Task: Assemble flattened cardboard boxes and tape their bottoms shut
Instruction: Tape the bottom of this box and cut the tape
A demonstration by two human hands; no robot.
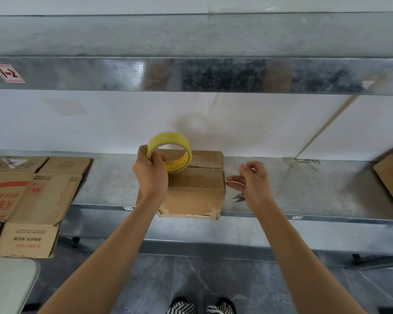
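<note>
Squarely at the front edge of the metal worktop [114, 184], near its middle, sits the small cardboard box [195, 191], flaps folded shut. Above its far left corner the left hand [151, 173] grips a yellow tape roll [170, 138], fingers curled round its rim. The right hand [255, 180] hovers just beside the box's right side, fingers loosely spread, holding nothing. Scissors [239, 197] lie beneath it; flattened boxes [32, 196] overhang the worktop's left end.
</note>
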